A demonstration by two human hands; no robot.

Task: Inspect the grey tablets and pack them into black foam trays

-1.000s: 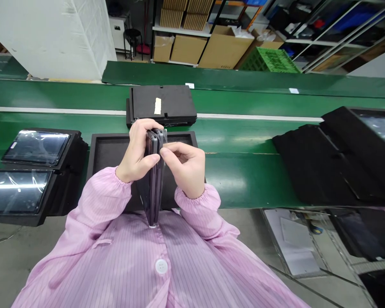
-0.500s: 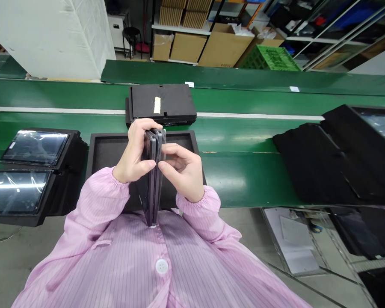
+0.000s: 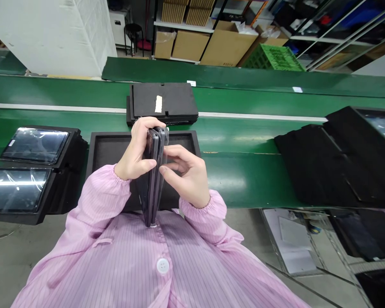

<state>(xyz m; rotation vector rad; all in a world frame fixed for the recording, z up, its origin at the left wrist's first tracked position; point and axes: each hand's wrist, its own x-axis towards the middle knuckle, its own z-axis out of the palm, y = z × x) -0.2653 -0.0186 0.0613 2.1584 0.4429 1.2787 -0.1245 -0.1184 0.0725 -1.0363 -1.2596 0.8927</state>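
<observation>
Two dark tablets (image 3: 153,175) stand on edge side by side, their lower ends against the front of my pink striped smock (image 3: 128,256). My left hand (image 3: 136,154) is closed round them from the left, fingers over the far top corner and thumb across the near edges. Loose clear film (image 3: 166,136) shows along the right tablet's outer face. My right hand (image 3: 188,173) is at that side with curled fingers, thumb and index at the film by the tablet's edge; its exact hold is partly hidden. Beneath lies a black foam tray (image 3: 109,143).
Behind the tray, a stack of black foam trays (image 3: 176,98) bears a pale label. Two tablets (image 3: 35,145) (image 3: 16,190) lie in foam trays at left. More black foam pieces (image 3: 321,162) lean at right on the green bench (image 3: 240,179). Cartons (image 3: 224,42) and a green crate (image 3: 272,57) stand beyond.
My right hand has shifted slightly right and toward me, its thumb a little off the tablet edge. My left hand and the two tablets keep nearly the same place.
</observation>
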